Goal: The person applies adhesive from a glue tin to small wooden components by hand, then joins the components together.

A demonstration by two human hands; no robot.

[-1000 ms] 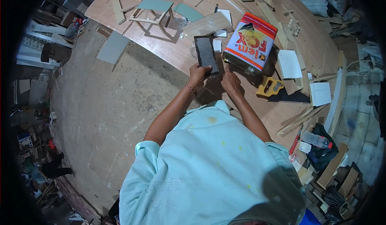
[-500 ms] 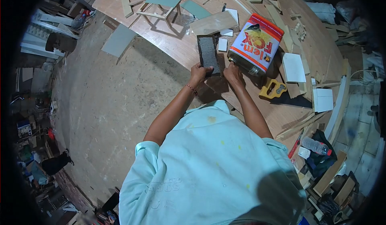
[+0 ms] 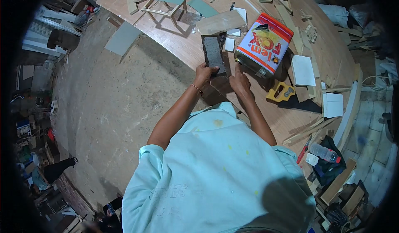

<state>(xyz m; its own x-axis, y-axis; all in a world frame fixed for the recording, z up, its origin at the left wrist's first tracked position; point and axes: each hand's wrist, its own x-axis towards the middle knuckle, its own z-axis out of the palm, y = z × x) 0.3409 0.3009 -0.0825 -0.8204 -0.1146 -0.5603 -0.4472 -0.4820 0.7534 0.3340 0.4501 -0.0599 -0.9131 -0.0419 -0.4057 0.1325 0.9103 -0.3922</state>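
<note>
Left hand (image 3: 204, 75) gripped dark slab (image 3: 214, 55)
Right hand (image 3: 240, 83) extended index finger near red-and-white tin (image 3: 264, 43), couldn't tell whether it held anything; saw (image 3: 299, 104) lay nearby

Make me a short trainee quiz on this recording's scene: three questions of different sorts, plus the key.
1. What does the person's left hand grip?
2. True or false: the right hand is nearer the red-and-white rectangular can than the clear plastic bottle with a red cap.
3. Fill in: the dark-bladed hand saw has a ____ handle.

Key: 1. A dark rectangular block. 2. True. 3. Yellow.
</note>
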